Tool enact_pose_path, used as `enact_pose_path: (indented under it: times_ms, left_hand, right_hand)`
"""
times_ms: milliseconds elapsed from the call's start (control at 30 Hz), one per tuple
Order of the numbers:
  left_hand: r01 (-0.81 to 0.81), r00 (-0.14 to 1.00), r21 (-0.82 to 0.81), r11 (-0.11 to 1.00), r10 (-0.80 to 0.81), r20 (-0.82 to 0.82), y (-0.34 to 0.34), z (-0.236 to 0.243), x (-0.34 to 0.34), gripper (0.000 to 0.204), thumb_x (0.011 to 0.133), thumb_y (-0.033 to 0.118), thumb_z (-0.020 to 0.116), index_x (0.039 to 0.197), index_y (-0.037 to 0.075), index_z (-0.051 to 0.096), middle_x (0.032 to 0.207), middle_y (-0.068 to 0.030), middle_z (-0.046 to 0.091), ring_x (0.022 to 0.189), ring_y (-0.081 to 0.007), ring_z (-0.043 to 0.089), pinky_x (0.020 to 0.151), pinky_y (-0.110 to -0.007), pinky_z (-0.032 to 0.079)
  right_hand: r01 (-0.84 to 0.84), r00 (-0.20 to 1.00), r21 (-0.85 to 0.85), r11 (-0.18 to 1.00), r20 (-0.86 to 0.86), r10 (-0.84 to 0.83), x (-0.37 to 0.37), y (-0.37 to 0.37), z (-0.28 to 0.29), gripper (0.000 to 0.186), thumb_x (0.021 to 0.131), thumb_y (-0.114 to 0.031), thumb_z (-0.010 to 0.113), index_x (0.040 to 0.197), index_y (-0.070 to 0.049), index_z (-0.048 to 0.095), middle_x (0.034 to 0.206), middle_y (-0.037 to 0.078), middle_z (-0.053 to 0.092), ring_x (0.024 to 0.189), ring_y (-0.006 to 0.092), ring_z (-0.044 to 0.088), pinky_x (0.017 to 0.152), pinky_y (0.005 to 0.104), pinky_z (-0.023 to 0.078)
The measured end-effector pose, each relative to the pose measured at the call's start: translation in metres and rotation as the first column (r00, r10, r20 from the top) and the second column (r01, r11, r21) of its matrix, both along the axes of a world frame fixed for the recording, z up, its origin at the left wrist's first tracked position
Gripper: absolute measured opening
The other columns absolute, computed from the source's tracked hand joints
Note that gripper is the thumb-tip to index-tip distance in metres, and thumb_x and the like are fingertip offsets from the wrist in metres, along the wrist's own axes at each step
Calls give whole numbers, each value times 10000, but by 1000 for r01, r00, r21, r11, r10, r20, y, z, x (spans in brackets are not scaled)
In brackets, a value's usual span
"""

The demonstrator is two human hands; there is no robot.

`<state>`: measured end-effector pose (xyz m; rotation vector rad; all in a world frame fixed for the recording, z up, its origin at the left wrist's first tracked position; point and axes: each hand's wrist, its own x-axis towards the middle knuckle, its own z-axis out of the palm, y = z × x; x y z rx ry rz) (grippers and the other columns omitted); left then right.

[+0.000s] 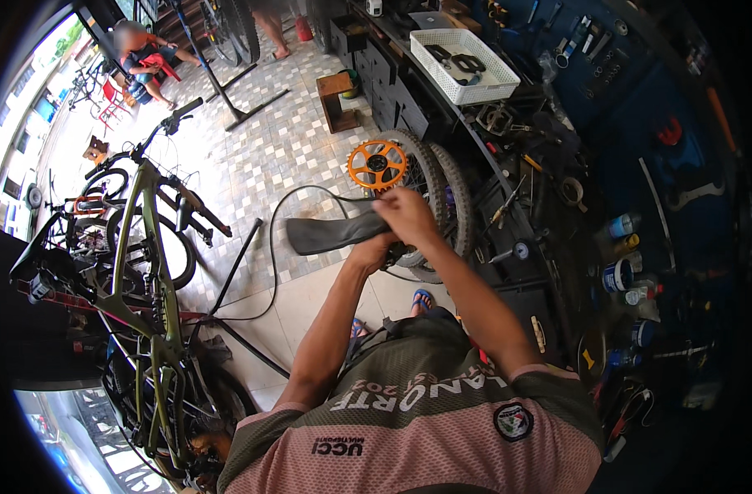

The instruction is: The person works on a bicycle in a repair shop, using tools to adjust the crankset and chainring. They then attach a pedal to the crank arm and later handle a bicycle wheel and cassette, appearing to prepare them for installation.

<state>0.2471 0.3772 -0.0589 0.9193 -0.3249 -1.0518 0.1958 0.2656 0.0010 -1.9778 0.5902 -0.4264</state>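
A dark grey rag (pixel 331 235) stretches out to the left from between my hands. My right hand (pixel 411 216) is closed, its fingertips pinching the end of the rag. Just below it, my left hand (pixel 374 252) is closed too, its fingers mostly hidden by the rag and the right hand; what it grips cannot be made out. Right beyond my hands is an orange chainring (pixel 377 165) with a black centre. Behind it, to the right, stand bicycle wheels with knobbly tyres (pixel 452 198), close to the bench.
A black hose (pixel 273 255) loops across the tiled floor on the left. Several bicycles, one with an olive frame (pixel 145 247), crowd the left side. The workbench holds a white basket (pixel 465 70) and scattered tools. A small wooden stool (pixel 336 103) and a seated person are farther off.
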Motion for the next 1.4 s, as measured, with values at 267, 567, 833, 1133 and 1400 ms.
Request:
enact_pose_path:
  times_ms: [267,567,833,1133,1400]
  left_hand:
    - [130,991,116,985,-129,-20,19,35,-18,112,900,15,655,1009,-7,639,842,-69,645,662,-168,618,617,-306,494]
    - [165,969,281,945,-208,131,27,57,-35,196,896,56,597,1079,-2,558,796,-78,611,585,-164,587,550,-302,475]
    - [45,930,368,929,-173,325,40,45,-21,155,905,65,612,1019,-14,542,766,-72,630,545,-146,589,505,-284,455]
    - [-485,304,289,825,-151,941,56,-51,92,466,847,118,733,1277,-33,638,982,-207,769,1021,-442,719,904,-479,570]
    - [-502,604,363,785,18,797,79,-19,94,367,910,163,633,1212,31,473,784,-89,601,537,-157,604,477,-328,503]
  right_hand:
    - [97,993,610,786,-4,-119,-46,-46,-33,177,996,-218,722,1003,-42,714,820,10,711,652,102,613,589,260,493]
    - [197,933,458,867,183,-309,-52,-108,-78,145,1053,-167,626,1047,-33,681,886,27,724,728,124,652,639,289,504]
    - [227,968,-49,973,118,-220,-49,-101,-56,171,1038,-185,660,1045,-15,679,878,70,743,705,163,684,650,325,529]
    - [-372,852,544,752,-122,509,-100,-26,30,271,1042,-218,676,1221,-16,693,891,33,701,666,85,619,561,266,525]
    - [-390,732,606,693,661,-166,-126,-53,72,555,1064,-377,606,1505,-54,508,1417,134,581,1125,194,672,1010,349,535]
